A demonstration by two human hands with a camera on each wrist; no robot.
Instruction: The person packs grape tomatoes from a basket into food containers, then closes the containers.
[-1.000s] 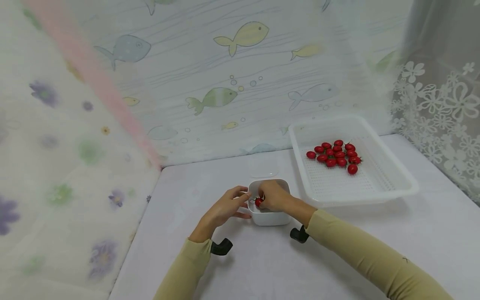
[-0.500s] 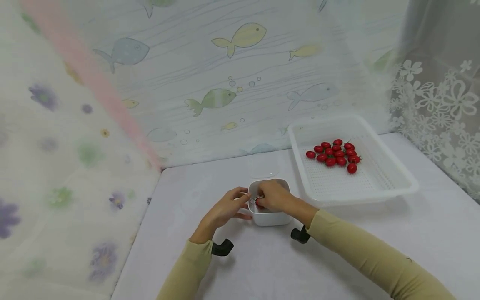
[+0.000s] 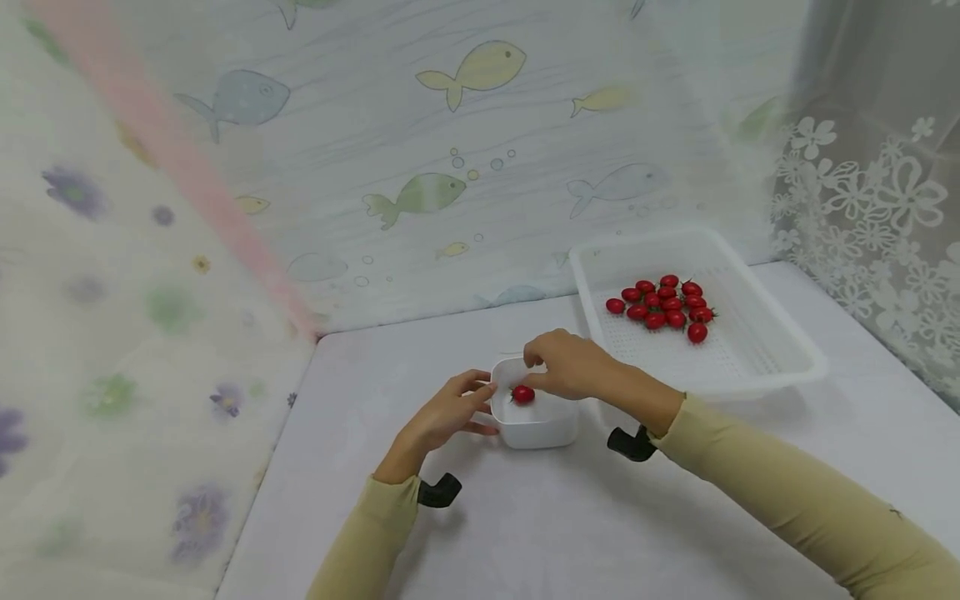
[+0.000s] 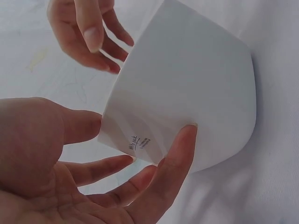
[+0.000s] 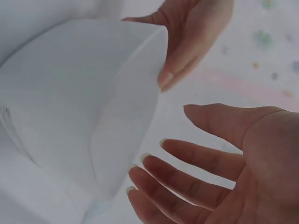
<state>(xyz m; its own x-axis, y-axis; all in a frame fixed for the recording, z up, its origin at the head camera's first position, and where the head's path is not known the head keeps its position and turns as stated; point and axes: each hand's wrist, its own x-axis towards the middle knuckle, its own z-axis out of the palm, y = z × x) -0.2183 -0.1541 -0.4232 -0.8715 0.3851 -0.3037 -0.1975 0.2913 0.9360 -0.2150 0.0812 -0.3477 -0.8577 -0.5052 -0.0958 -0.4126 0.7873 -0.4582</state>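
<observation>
A white rounded box [image 3: 536, 433] stands on the white-covered table, with one red cherry tomato [image 3: 522, 394] lying inside it. At the box's left side, my left hand [image 3: 446, 414] rests its fingers and thumb against the wall and rim; in the left wrist view the fingertips touch the box wall [image 4: 187, 79]. Over the box's right part hovers my right hand [image 3: 573, 367], its thumb and fingers apart. Nothing lies between those fingers in the right wrist view, where the hand [image 5: 210, 168] is beside the rim. Part of the box's inside is hidden by it.
A white perforated basket [image 3: 720, 379] stands at the back right, holding several red cherry tomatoes [image 3: 663, 307]. Behind the box, a faint clear edge shows on the table. Fish-patterned fabric [image 3: 420, 196] rises along the back, flowered fabric [image 3: 150, 375] along the left.
My right hand has come up out of the box and moved right, letting go of the cherry tomato, which now lies in view inside. The left hand has stayed at the box's side.
</observation>
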